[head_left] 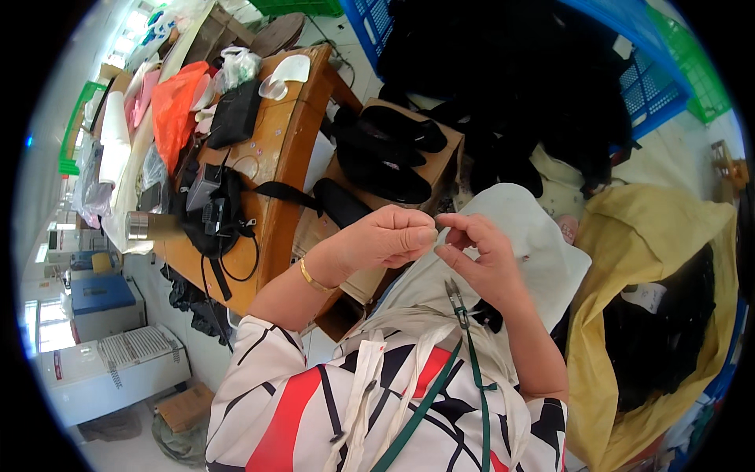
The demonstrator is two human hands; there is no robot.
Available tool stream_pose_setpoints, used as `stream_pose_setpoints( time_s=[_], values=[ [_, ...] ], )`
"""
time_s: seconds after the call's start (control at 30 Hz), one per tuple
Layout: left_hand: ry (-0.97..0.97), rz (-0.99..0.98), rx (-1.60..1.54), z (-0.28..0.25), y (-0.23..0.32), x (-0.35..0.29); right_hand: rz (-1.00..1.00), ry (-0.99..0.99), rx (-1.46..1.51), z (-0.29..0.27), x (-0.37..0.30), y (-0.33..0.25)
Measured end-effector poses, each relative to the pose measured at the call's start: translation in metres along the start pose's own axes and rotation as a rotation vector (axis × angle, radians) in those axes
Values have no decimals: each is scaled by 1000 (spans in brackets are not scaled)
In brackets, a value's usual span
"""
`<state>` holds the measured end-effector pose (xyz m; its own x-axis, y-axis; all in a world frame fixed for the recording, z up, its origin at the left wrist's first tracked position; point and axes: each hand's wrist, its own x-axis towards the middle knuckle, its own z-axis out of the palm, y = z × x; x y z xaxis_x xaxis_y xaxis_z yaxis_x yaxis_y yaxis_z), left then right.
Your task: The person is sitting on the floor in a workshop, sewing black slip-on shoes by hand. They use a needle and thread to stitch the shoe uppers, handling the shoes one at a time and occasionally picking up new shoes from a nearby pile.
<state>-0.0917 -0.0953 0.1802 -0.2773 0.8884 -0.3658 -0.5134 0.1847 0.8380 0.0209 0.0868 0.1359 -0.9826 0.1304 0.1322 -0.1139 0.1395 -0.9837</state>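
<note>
Left hand (393, 240) pinched at left edge of the pale cloth (550, 275), right hand (487, 259) narrowly parted over it — held item too small to tell — best kept steady, clear of snips (457, 301) nearside.

The shirt (289, 417) is patterned white, red and black — the cord (419, 405) dark green.

A white top (259, 409) is worn, printed with bold red panels, black blocks and curved dark lines, the pattern being carried onto both short sleeves (266, 354). The left wrist (329, 263) is ringed by a gold-coloured band (311, 277). Small metal snips (454, 296) are hung from a dark green cord (422, 403), and a pale apron-like cloth (515, 236) is worn below.
</note>
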Motion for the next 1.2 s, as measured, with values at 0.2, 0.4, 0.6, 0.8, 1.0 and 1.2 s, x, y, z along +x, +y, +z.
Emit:
stream_pose_setpoints(
  time_s=[0.2, 0.4, 0.6, 0.8, 1.0, 1.2],
  values=[
    [-107, 9, -2, 9, 1, 17, 216, -136, 188, -23, -13, 5],
    [195, 218, 710, -1, -13, 40, 487, -34, 539, -35, -26, 10],
    [367, 290, 262, 35, -50, 41, 532, 150, 524, -35, -29, 13],
    [265, 72, -345, 67, -72, 48, 496, 221, 436, -35, -38, 13],
    [78, -49, -346, 57, -67, 33, 425, 417, 304, -32, -43, 17],
    [-5, -4, -378, 58, -75, 47, 462, 462, 243, -39, -60, 49]
  ],
)
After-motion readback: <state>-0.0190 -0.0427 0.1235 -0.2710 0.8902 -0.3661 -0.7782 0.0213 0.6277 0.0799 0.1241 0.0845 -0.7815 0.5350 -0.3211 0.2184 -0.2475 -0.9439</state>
